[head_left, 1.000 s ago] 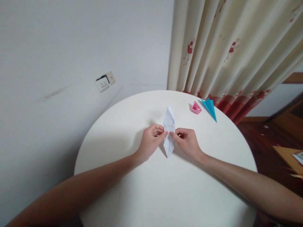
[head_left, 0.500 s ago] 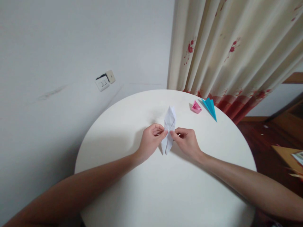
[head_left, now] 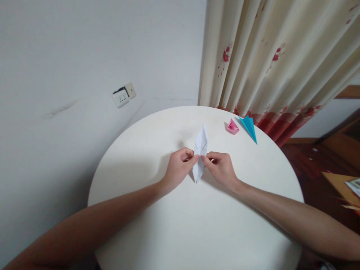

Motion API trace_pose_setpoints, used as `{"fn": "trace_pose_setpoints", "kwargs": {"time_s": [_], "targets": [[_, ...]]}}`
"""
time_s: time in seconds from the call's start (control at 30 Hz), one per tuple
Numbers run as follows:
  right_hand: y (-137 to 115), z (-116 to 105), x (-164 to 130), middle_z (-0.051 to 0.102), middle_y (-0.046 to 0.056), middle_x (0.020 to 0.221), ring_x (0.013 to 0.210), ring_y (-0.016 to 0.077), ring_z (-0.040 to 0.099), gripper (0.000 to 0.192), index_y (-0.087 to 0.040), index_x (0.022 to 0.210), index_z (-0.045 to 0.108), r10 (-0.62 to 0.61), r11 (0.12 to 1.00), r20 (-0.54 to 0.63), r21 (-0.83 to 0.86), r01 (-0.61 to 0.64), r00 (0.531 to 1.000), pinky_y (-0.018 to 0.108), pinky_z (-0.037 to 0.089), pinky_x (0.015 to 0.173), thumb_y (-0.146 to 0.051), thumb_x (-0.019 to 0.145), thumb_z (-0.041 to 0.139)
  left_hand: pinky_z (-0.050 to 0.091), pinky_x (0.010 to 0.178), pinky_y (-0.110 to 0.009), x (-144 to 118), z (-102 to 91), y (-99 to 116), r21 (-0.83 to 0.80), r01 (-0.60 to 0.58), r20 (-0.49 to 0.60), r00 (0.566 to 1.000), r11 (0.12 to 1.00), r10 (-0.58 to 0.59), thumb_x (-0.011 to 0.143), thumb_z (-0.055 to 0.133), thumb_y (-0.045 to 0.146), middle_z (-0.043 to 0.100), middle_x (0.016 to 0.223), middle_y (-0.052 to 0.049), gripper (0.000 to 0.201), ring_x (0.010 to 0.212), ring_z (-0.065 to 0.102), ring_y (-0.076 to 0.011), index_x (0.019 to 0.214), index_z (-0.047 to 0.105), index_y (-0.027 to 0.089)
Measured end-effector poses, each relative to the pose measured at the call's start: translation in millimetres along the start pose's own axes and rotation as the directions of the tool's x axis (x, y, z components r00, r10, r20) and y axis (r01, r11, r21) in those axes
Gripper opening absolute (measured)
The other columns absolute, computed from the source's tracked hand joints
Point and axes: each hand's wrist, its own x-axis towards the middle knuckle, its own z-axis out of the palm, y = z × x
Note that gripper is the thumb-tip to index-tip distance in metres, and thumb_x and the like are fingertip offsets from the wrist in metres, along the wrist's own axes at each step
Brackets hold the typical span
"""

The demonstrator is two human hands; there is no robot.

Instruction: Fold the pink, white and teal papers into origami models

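Note:
A folded white paper (head_left: 201, 141), long and pointed at both ends, stands lengthwise between my hands above the round white table (head_left: 180, 225). My left hand (head_left: 180, 165) pinches its left edge near the middle, thumb on the near face. From the other side my right hand (head_left: 222, 167) grips the right edge at the same height, its thumb close to the left one. Creases run along the paper, and its lower end narrows to a point. The fingers behind the paper are partly hidden.
Toward the table's far right edge lie a small pink folded paper (head_left: 233, 126) and a blue paper plane (head_left: 249, 128). Behind them hangs a cream curtain (head_left: 253, 56) with red flowers. A socket (head_left: 120, 98) is on the wall at left.
The two lower points of the white paper, slightly apart before, now meet in one tip. The paper looks narrower. Both hands keep their hold in nearly the same place.

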Motion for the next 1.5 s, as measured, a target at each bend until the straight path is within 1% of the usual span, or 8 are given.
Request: {"fn": "trace_pose_setpoints", "kwargs": {"time_s": [0.2, 0.4, 0.57, 0.7, 0.87, 1.1, 1.37, 1.5], "targets": [[-4.6, -0.2, -3.1, 0.061, 0.002, 0.062, 0.057, 0.0134, 0.051, 0.035, -0.017, 0.063, 0.064, -0.108, 0.985, 0.056, -0.128, 0.114, 0.993, 0.026, 0.036, 0.054, -0.034, 0.092, 0.054, 0.046, 0.061, -0.023, -2.9, 3.8, 7.3, 0.156, -0.073, -0.009, 0.997, 0.985, 0.075, 0.078, 0.07, 0.029, 0.063, 0.07, 0.001, 0.016, 0.066, 0.061, -0.0144, 0.073, 0.06, 0.018], [-11.5, -3.7, -5.4, 0.055, 0.001, 0.065, 0.06, 0.0133, 0.049, 0.039, -0.019, 0.065, 0.054, -0.287, 0.918, 0.094, -0.258, 0.302, 0.953, 0.028, 0.036, 0.061, -0.03, 0.1, 0.039, 0.05, 0.07, -0.024, -4.9, 4.7, 18.7, 0.248, -0.153, -0.002, 0.987, 0.957, 0.158, 0.078, 0.067, 0.025, 0.067, 0.077, 0.0, 0.008, 0.073, 0.062, -0.0155, 0.075, 0.062, 0.02], [-11.5, -7.3, -4.9, 0.059, 0.003, 0.069, 0.064, 0.0144, 0.052, 0.038, -0.019, 0.07, 0.06, -0.333, 0.891, 0.124, -0.282, 0.355, 0.935, 0.027, 0.038, 0.063, -0.032, 0.101, 0.042, 0.052, 0.073, -0.025, -6.6, 0.9, 25.6, 0.319, -0.232, 0.067, 0.973, 0.919, 0.222, 0.083, 0.063, 0.022, 0.067, 0.08, -0.001, 0.006, 0.076, 0.063, -0.0165, 0.077, 0.063, 0.02], [-12.0, -8.5, -5.1, 0.063, 0.005, 0.074, 0.068, 0.0154, 0.055, 0.033, -0.019, 0.081, 0.066, -0.368, 0.874, 0.14, -0.284, 0.393, 0.919, 0.028, 0.041, 0.066, -0.033, 0.101, 0.044, 0.053, 0.072, -0.026, -5.7, -1.8, 26.1, 0.357, -0.225, 0.06, 0.974, 0.907, 0.218, 0.083, 0.062, 0.022, 0.069, 0.079, -0.002, 0.007, 0.074, 0.066, -0.018, 0.078, 0.065, 0.019], [-15.4, -12.7, -2.5, 0.06, 0.004, 0.071, 0.067, 0.0155, 0.054, 0.038, -0.019, 0.074, 0.062, -0.356, 0.895, 0.187, -0.212, 0.391, 0.916, 0.028, 0.041, 0.066, -0.033, 0.102, 0.041, 0.052, 0.07, -0.027, -4.3, -3.9, 27.3, 0.371, -0.222, 0.06, 0.975, 0.902, 0.215, 0.084, 0.061, 0.025, 0.07, 0.076, -0.003, 0.011, 0.072, 0.067, -0.0189, 0.077, 0.066, 0.018], [-14.7, -18.2, 3.0, 0.063, 0.004, 0.073, 0.067, 0.0152, 0.056, 0.036, -0.018, 0.076, 0.066, -0.258, 0.96, 0.235, -0.042, 0.275, 0.937, 0.026, 0.041, 0.06, -0.039, 0.1, 0.047, 0.052, 0.07, -0.027, -4.6, -5.0, 28.3, 0.317, -0.206, 0.075, 0.978, 0.926, 0.192, 0.082, 0.063, 0.026, 0.072, 0.079, -0.003, 0.01, 0.073, 0.067, -0.019, 0.077, 0.067, 0.018], [-9.6, -20.3, 3.5, 0.063, 0.003, 0.074, 0.068, 0.0151, 0.057, 0.033, -0.018, 0.077, 0.066, -0.295, 0.951, 0.247, -0.023, 0.31, 0.923, 0.026, 0.043, 0.06, -0.037, 0.099, 0.05, 0.053, 0.069, -0.026, -3.9, -6.2, 26.0, 0.345, -0.209, 0.126, 0.976, 0.915, 0.175, 0.086, 0.057, 0.026, 0.072, 0.079, -0.002, 0.013, 0.073, 0.069, -0.0176, 0.08, 0.064, 0.016], [-10.5, -19.2, 2.2, 0.065, 0.003, 0.075, 0.07, 0.0156, 0.059, 0.029, -0.019, 0.079, 0.068, -0.284, 0.954, 0.23, -0.029, 0.299, 0.931, 0.025, 0.045, 0.059, -0.035, 0.097, 0.052, 0.053, 0.069, -0.025, -3.7, -6.1, 24.0, 0.367, -0.232, 0.138, 0.971, 0.901, 0.194, 0.087, 0.057, 0.026, 0.071, 0.078, -0.001, 0.013, 0.072, 0.068, -0.0166, 0.081, 0.064, 0.016]]}}
